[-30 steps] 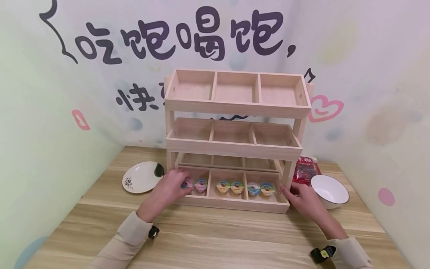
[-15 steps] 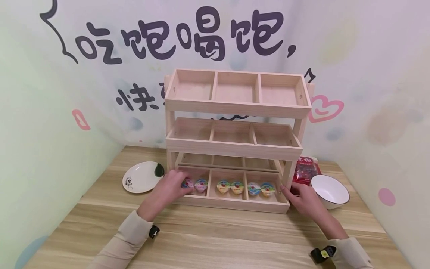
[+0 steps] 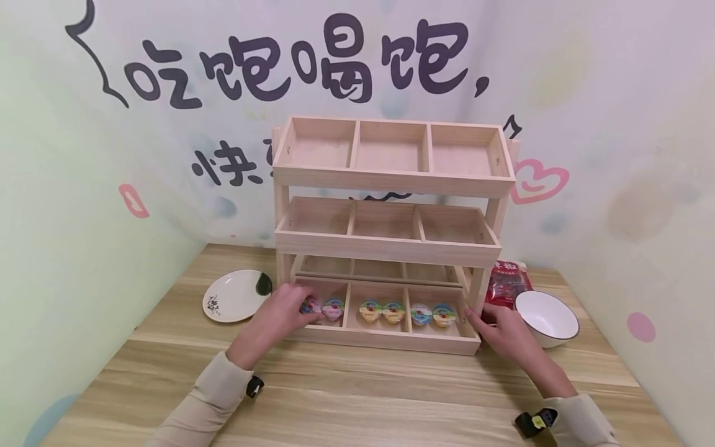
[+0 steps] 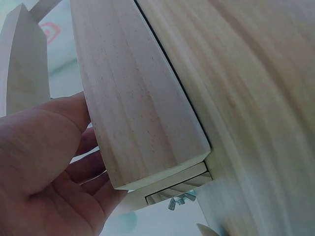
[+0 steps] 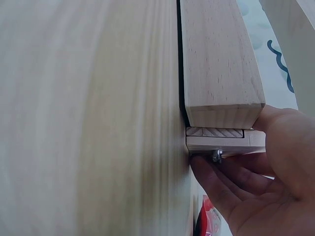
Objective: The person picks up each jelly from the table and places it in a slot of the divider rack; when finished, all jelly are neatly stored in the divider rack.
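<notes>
A three-tier wooden shelf rack [image 3: 385, 243] stands on the table, each tier split into three compartments. Its bottom tray holds several jelly cups in pairs: pink-lidded [image 3: 333, 308] at left, yellow-lidded [image 3: 371, 311] in the middle, and a blue-lidded cup [image 3: 421, 314] beside a yellow-and-blue one [image 3: 444, 315] at right. My left hand [image 3: 281, 312] grips that tray's left end, its thumb over the edge close to the pink cups and partly covering one. At the opposite end my right hand [image 3: 504, 332] holds the tray, thumb inside and fingers outside by a wing nut [image 5: 217, 156].
To the left of the rack lies a white plate [image 3: 234, 298] with a leaf pattern. A white bowl [image 3: 548, 318] and a red packet [image 3: 507, 284] sit beside the right hand. Behind the rack hangs a printed wall cloth [image 3: 346, 56].
</notes>
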{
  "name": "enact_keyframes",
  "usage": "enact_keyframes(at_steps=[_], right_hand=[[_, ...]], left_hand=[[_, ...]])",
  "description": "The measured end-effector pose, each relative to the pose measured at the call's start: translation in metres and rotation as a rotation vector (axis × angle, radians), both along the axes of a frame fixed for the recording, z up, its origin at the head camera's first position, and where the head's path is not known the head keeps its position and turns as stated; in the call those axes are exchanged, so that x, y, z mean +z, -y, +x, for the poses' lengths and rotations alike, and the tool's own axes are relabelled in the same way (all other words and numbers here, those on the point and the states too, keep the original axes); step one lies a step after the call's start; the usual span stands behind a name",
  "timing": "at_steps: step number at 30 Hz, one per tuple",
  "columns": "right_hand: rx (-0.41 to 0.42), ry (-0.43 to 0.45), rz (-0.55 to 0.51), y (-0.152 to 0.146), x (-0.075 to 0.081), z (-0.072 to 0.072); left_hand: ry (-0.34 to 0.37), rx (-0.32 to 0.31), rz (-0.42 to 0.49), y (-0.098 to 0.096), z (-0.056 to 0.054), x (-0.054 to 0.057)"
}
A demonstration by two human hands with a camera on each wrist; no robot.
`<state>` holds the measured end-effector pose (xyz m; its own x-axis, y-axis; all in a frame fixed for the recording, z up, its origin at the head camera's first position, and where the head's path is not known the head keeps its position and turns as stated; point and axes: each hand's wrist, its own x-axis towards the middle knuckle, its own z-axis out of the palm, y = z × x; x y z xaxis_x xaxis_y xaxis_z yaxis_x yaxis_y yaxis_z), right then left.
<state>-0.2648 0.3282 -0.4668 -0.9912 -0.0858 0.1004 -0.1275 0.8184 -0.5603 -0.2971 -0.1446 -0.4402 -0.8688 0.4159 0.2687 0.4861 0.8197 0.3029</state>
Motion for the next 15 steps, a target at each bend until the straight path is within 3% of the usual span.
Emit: enact_keyframes(at_steps=[9, 15], right_hand=[[0.0, 0.007, -0.003, 0.002, 0.0, 0.0], [0.006, 0.011, -0.008, 0.003, -0.004, 0.0]], left_hand=[[-0.012, 0.001, 0.002, 0.002, 0.003, -0.001], [-0.026, -0.001, 0.023, 0.008, 0.015, 0.002]])
